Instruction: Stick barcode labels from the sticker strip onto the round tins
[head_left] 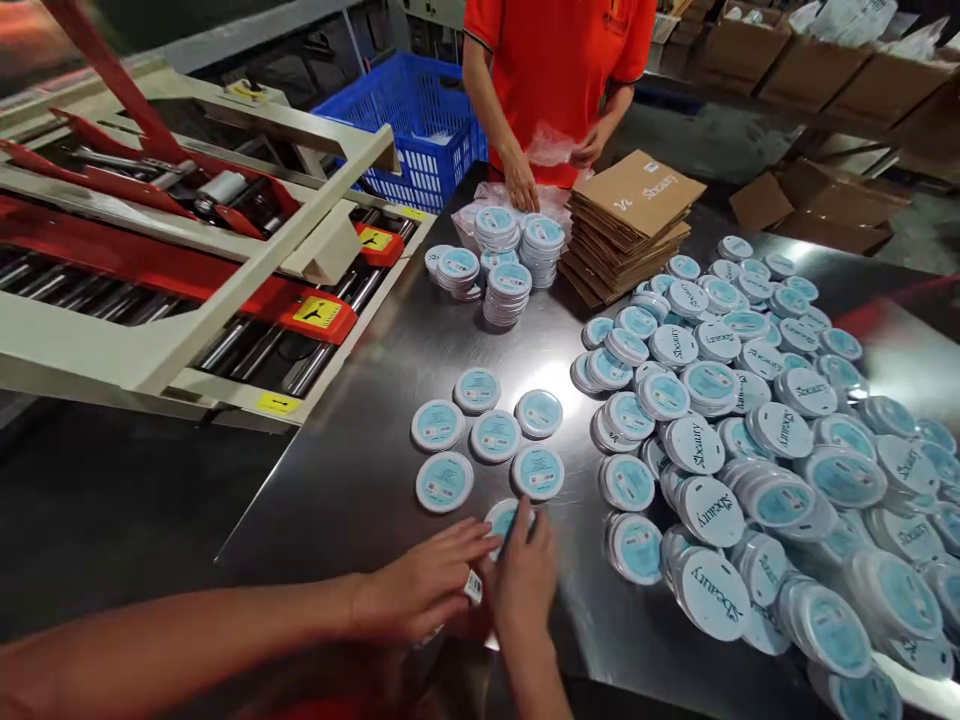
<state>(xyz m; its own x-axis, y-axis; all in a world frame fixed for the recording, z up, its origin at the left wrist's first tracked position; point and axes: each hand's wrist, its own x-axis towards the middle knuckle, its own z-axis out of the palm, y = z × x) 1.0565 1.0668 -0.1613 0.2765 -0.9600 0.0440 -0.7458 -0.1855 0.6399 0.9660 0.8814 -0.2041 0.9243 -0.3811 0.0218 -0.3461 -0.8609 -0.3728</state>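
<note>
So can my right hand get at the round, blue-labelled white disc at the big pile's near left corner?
Probably yes: only grey metal tabletop shows between your right hand and that disc, its top uncovered.

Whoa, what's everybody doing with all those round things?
One person's left hand and right hand are both at a blue-labelled disc on the metal table, near six loose discs. A barcode label shows by the left hand. Across the table, a co-worker has one hand by stacked discs and clear plastic at the other. A big pile of discs lies to the right.
</note>
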